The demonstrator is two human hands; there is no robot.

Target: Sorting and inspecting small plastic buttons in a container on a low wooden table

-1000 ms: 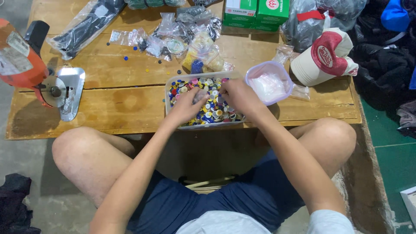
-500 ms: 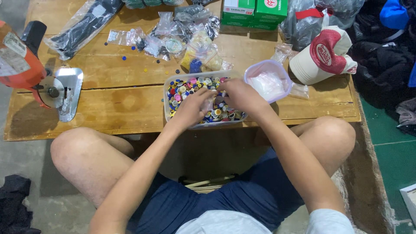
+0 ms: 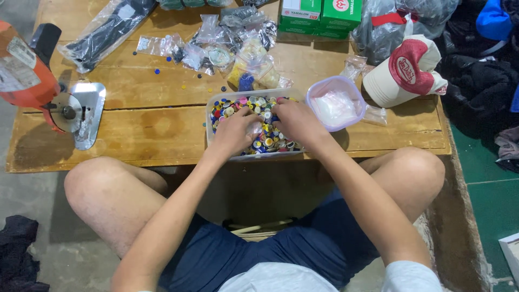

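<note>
Left hand point(image 3: 236, 128) and right hand point(image 3: 294, 121) over button tray point(image 3: 212, 141), fingers buried, grip impossible to tell.

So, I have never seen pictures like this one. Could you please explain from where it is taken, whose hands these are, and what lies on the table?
The picture comes from a camera worn on a person's head, looking down, so the arms and bare knees are that person's own. The person sits at a low wooden table. Both hands are inside a clear tub full of small coloured buttons: the left hand and the right hand rest on the pile, close together. Whether the fingers pinch anything cannot be seen. Beside the tub stands a round bowl with something white inside. Further back lie small plastic bags, two green boxes and a red and white cap. At the left edge stands an orange machine with a metal base.
</note>
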